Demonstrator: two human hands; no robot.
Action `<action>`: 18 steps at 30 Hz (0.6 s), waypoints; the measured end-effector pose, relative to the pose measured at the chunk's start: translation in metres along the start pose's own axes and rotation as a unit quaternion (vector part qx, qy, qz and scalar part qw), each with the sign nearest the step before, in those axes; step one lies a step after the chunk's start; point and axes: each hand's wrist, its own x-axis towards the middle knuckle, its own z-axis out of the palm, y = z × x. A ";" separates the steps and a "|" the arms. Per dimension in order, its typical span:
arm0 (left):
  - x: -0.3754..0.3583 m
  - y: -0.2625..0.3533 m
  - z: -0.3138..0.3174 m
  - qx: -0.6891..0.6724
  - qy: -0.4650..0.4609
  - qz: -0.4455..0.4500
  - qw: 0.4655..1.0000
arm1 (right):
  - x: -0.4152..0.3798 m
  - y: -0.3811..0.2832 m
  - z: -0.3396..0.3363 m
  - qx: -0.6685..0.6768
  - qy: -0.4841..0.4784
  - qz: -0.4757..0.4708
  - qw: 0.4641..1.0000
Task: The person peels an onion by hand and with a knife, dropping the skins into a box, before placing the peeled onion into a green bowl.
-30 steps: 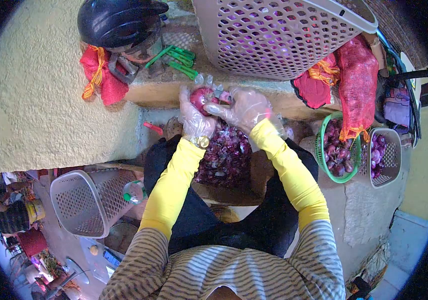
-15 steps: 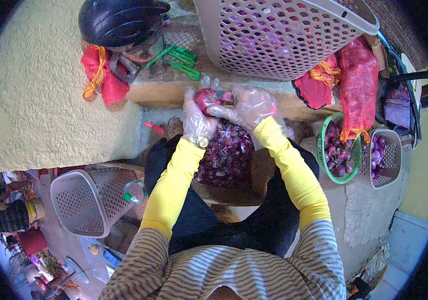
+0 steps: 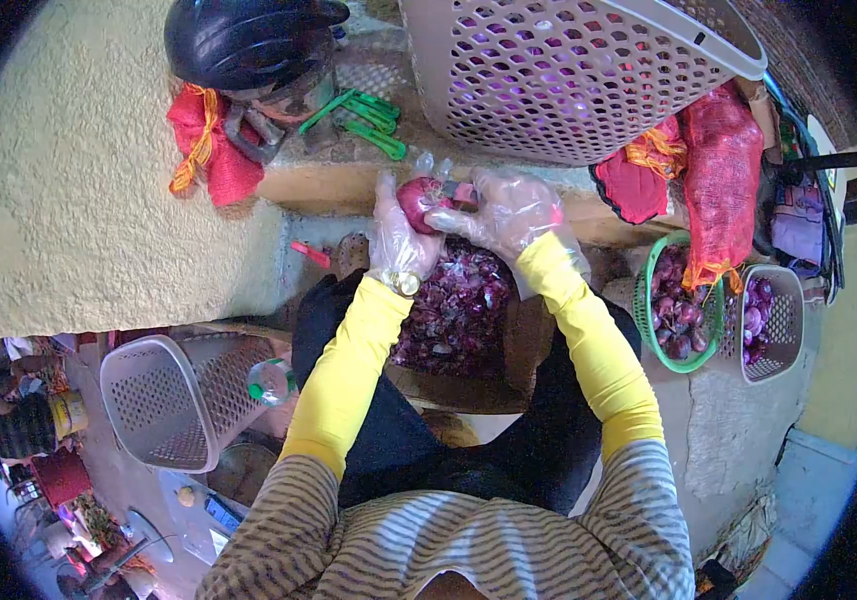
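Both my hands wear clear plastic gloves. My left hand point(image 3: 400, 235) holds a red onion point(image 3: 418, 203) with fingers wrapped round it. My right hand point(image 3: 513, 210) is closed on a small tool with a pinkish-red handle point(image 3: 462, 193), its thumb against the onion's right side; the tool's blade is too small to make out. Beneath my hands, between my knees, lies a box point(image 3: 526, 345) holding a heap of dark red onion skins point(image 3: 458, 310).
A large basket point(image 3: 548, 90) stands on the ledge, with green-handled tools point(image 3: 376, 138) and a black helmet point(image 3: 248, 42) to its left. Onions fill a green-rimmed basket point(image 3: 648, 335) and a smaller basket point(image 3: 796, 330) at right. Another basket point(image 3: 153, 400) and a bottle point(image 3: 270, 382) stand left.
The view has shifted slightly. Both hands remain together at the onion, with hardly any change in grip.
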 end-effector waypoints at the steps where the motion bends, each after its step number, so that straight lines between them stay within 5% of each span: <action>1: 0.002 0.000 -0.002 0.014 0.023 0.005 1.000 | 0.000 -0.002 -0.005 0.005 -0.011 0.004 1.000; 18: 0.013 -0.007 -0.017 0.023 0.055 -0.045 0.997 | -0.005 0.002 0.003 -0.004 -0.072 0.029 0.997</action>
